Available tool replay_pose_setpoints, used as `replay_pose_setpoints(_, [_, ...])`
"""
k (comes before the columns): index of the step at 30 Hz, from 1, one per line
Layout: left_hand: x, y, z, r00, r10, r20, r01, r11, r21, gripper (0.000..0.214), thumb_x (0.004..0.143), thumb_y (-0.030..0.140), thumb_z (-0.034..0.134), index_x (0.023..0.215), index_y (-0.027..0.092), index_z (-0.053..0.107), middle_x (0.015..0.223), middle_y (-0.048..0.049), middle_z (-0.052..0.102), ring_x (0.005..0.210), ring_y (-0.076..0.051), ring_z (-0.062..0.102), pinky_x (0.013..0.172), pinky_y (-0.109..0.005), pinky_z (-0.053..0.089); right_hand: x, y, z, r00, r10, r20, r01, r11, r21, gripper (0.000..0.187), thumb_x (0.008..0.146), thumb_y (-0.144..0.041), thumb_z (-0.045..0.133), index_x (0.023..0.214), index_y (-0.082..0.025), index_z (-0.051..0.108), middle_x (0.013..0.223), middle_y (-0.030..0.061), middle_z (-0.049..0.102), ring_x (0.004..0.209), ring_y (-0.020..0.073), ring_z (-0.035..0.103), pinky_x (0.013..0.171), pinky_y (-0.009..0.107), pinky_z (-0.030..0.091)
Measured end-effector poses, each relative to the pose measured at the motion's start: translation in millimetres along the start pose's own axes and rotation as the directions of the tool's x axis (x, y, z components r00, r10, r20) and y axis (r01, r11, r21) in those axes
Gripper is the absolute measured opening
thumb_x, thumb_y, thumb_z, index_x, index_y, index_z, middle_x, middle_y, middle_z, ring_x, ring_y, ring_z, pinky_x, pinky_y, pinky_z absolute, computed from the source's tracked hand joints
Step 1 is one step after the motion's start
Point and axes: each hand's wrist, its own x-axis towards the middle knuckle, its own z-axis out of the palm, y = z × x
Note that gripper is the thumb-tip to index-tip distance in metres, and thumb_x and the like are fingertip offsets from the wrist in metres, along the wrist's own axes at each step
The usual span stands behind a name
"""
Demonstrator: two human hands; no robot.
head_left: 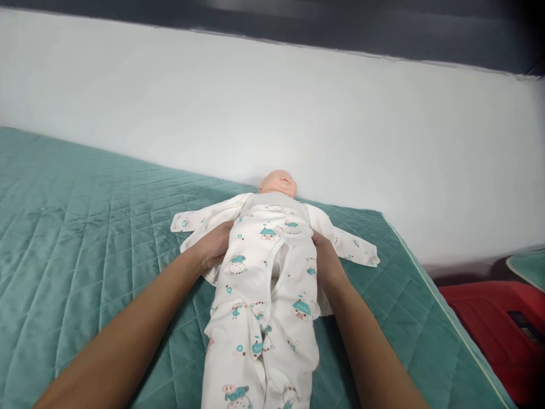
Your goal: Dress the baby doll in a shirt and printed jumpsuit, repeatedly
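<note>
A baby doll [279, 183] lies on its back with its head by the wall. White printed baby pants [272, 295] cover its legs and reach up over its belly to the chest, with an open slit at the crotch. Under them is a white printed baby shirt [353, 247], its sleeves spread out to both sides. My left hand [216, 244] is at the left side of the doll's waist, fingers tucked behind the cloth. At the opposite side sits my right hand [326, 258], its fingers also hidden by the pants.
A green quilted cover [106, 227] lies under the doll, its piped edge running down on the right. Behind it rises a white wall [255, 108] with a dark band on top. A red object [489, 318] stands beyond the right edge.
</note>
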Motion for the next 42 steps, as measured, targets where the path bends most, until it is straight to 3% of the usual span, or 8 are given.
replay_pose_setpoints(6, [3.1,-5.7,-0.8,0.992,0.119,-0.038,-0.114,0.986,0.118,0.037,0.072,0.036,0.069,0.1,0.013,0.07,0.097,-0.0107,0.074,0.093,-0.029,0.066,0.084,-0.04,0.051,0.4,0.0,-0.7,0.996,-0.045,-0.071,0.039,0.996,-0.083,0.026,0.072,-0.031,0.055,0.089,-0.018,0.071,0.091,0.0051,0.074,0.095,0.0289,0.062,0.082,0.038,0.049])
replay_pose_setpoints(10, [8.4,-11.5,-7.5,0.891,0.44,-0.117,-0.342,0.816,0.465,0.025,0.081,0.033,0.054,0.095,0.018,0.068,0.103,-0.0076,0.072,0.108,-0.028,0.061,0.102,-0.042,0.043,1.4,1.5,-2.8,0.991,-0.074,-0.115,0.048,0.975,-0.215,0.026,0.077,-0.027,0.048,0.088,-0.019,0.07,0.091,0.004,0.073,0.089,0.0248,0.062,0.085,0.037,0.047])
replay_pose_setpoints(14, [13.9,-18.5,-14.5,0.833,0.516,-0.198,-0.26,0.681,0.684,0.025,0.08,0.026,0.048,0.099,0.018,0.063,0.097,-0.0074,0.07,0.098,-0.027,0.062,0.095,-0.043,0.046,2.1,4.3,-4.2,0.986,-0.051,-0.161,0.005,0.962,-0.273,0.029,0.081,-0.028,0.047,0.097,-0.02,0.07,0.1,0.005,0.073,0.093,0.0248,0.063,0.083,0.038,0.046])
replay_pose_setpoints(23, [24.8,-4.8,-16.5,0.689,0.701,-0.181,-0.494,0.638,0.591,0.017,0.087,0.031,0.057,0.094,0.02,0.068,0.103,-0.0041,0.068,0.1,-0.019,0.062,0.093,-0.034,0.048,10.1,-12.5,-14.8,0.897,-0.25,-0.364,0.152,0.949,-0.277,0.018,0.083,-0.038,0.06,0.085,-0.021,0.065,0.085,0.0045,0.07,0.08,0.02,0.063,0.078,0.034,0.047])
replay_pose_setpoints(28, [29.1,4.2,-17.1,0.732,0.668,0.132,-0.61,0.556,0.565,0.025,0.092,0.036,0.053,0.11,0.023,0.065,0.132,-0.0064,0.057,0.124,-0.02,0.052,0.109,-0.036,0.037,24.5,-36.2,-3.6,0.899,-0.412,-0.148,0.385,0.906,-0.177,0.018,0.085,-0.04,0.06,0.089,-0.022,0.064,0.098,0.0041,0.065,0.091,0.019,0.06,0.083,0.033,0.048])
replay_pose_setpoints(33, [31.2,7.7,-23.9,0.762,0.592,0.261,-0.61,0.523,0.596,0.021,0.09,0.042,0.055,0.096,0.022,0.059,0.145,-0.0064,0.047,0.14,-0.023,0.034,0.115,-0.041,0.029,36.6,-48.3,-1.1,0.883,-0.449,0.137,0.469,0.832,-0.296,0.024,0.076,-0.042,0.072,0.081,-0.023,0.058,0.116,0.0042,0.058,0.12,0.0245,0.045,0.105,0.043,0.034])
replay_pose_setpoints(37, [34.0,15.1,-25.4,0.801,0.511,0.311,-0.581,0.54,0.609,0.025,0.089,0.045,0.053,0.084,0.021,0.055,0.143,-0.0076,0.047,0.134,-0.025,0.04,0.11,-0.042,0.034,41.1,-53.4,-6.7,0.878,-0.377,0.295,0.462,0.829,-0.316,0.027,0.08,-0.045,0.068,0.074,-0.022,0.055,0.129,0.0032,0.052,0.13,0.0252,0.037,0.109,0.043,0.028])
replay_pose_setpoints(42, [44.7,33.2,-25.8,0.839,0.428,0.337,-0.54,0.569,0.62,0.024,0.09,0.043,0.049,0.082,0.02,0.051,0.114,-0.0059,0.06,0.107,-0.021,0.055,0.091,-0.036,0.043,50.9,-57.8,-4.2,0.864,-0.384,0.325,0.48,0.821,-0.308,0.028,0.09,-0.045,0.053,0.075,-0.022,0.053,0.114,0.0041,0.059,0.109,0.0204,0.053,0.095,0.036,0.038])
